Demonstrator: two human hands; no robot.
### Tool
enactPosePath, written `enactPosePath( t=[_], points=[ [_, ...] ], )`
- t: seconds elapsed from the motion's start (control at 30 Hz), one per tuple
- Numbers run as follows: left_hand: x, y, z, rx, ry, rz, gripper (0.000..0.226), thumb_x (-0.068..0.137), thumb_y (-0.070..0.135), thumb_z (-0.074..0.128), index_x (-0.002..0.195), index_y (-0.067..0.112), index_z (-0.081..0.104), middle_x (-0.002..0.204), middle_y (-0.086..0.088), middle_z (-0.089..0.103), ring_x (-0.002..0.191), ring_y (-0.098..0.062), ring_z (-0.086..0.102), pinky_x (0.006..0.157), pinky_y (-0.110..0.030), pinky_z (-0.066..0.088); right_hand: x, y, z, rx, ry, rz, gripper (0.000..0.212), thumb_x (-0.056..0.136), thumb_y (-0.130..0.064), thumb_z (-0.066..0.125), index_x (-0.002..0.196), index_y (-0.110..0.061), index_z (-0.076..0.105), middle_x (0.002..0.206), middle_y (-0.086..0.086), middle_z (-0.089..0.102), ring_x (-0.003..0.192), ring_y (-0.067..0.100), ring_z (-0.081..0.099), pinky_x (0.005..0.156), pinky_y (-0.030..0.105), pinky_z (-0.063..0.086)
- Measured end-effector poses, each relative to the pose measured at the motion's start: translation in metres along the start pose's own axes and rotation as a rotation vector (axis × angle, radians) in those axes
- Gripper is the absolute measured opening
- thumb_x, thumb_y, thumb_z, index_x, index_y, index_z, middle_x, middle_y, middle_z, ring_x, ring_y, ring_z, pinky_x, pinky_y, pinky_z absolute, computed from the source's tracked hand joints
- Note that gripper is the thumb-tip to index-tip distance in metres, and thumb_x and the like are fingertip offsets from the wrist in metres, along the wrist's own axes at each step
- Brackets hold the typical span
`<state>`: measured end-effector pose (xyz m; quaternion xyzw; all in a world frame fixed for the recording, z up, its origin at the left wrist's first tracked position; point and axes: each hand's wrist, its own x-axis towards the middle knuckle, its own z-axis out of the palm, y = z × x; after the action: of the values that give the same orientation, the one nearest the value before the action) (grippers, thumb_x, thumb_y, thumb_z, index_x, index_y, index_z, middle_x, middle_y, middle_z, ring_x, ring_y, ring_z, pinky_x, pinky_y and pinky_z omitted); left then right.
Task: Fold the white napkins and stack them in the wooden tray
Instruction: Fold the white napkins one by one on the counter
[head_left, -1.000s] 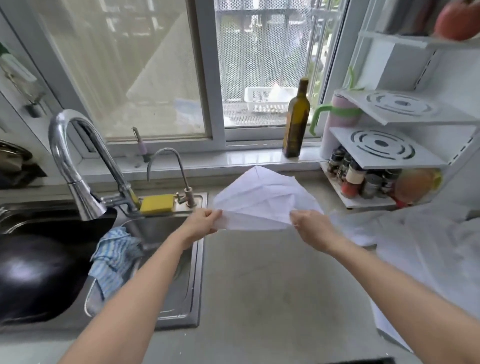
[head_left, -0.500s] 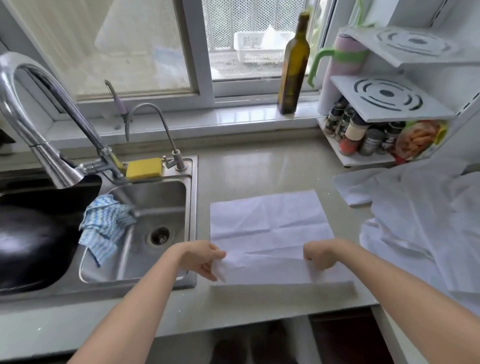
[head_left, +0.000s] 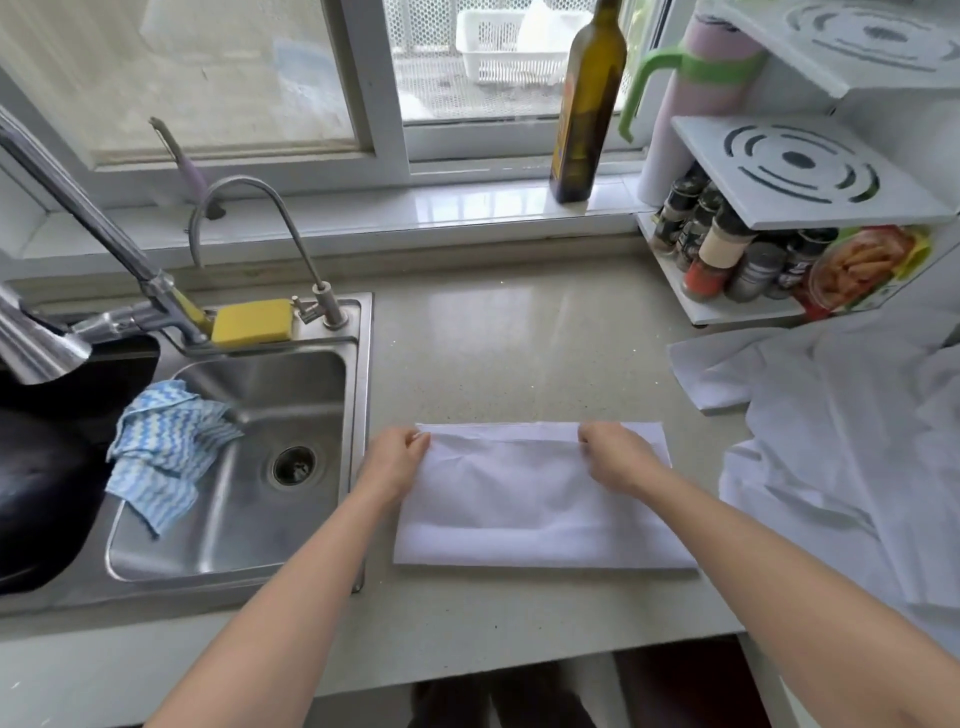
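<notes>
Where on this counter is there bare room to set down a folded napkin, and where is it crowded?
Bare counter lies between the sink, the window ledge, the spice rack and the napkin both hands are folding. A narrower strip runs along the front edge below that napkin. The right side is crowded: a pile of unfolded white napkins covers it.

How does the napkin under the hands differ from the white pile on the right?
The napkin lies flat on the counter as a neat folded rectangle; the pile is loose and rumpled. The left hand and right hand pinch the napkin's far edge; nothing touches the pile. Both are white.
</notes>
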<state>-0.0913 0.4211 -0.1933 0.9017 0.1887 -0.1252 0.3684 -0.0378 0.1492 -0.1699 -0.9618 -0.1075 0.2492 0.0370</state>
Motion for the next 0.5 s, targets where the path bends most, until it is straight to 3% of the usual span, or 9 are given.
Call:
enactPosePath(
  t=[0.1,0.27,0.4,0.5],
  points=[
    [0.009,0.001,0.012,0.012,0.056,-0.012,0.034,0.099,0.020,0.046,0.065,0.013,0.048,0.063,-0.004,0.050,0.065,-0.022,0.045,0.057,-0.033,0.027,0.015,-0.003,0.013,0.068,0.077,0.017,0.017,0.087,-0.004,0.039,0.094,-0.011,0.053,0.100,0.011,0.062,0.094,0.033,0.056,0.070,0.032,0.040],
    [0.016,-0.002,0.022,0.049,0.122,-0.060,0.036,0.097,0.012,0.045,0.061,0.014,0.039,0.067,-0.008,0.050,0.067,-0.025,0.044,0.059,-0.034,0.025,0.034,-0.006,0.023,0.211,0.137,-0.083,0.013,0.090,-0.007,0.039,0.081,-0.012,0.047,0.094,0.013,0.061,0.087,0.030,0.052,0.070,0.036,0.040],
    [0.021,-0.005,0.023,0.103,0.124,-0.052,0.026,0.098,0.012,0.041,0.078,0.002,0.054,0.082,-0.015,0.059,0.080,-0.032,0.053,0.066,-0.038,0.036,0.044,-0.007,0.029,0.141,0.186,-0.134,0.012,0.094,-0.006,0.037,0.085,-0.013,0.041,0.099,0.014,0.058,0.090,0.029,0.049,0.073,0.036,0.034],
    [0.024,-0.003,0.024,0.244,0.150,0.000,0.025,0.100,0.016,0.040,0.082,0.006,0.054,0.089,-0.014,0.060,0.085,-0.031,0.053,0.069,-0.038,0.036,0.050,-0.009,0.032,0.033,0.205,-0.145,0.012,0.094,-0.003,0.036,0.090,-0.014,0.038,0.103,0.014,0.057,0.095,0.030,0.050,0.077,0.036,0.032]
  ],
)
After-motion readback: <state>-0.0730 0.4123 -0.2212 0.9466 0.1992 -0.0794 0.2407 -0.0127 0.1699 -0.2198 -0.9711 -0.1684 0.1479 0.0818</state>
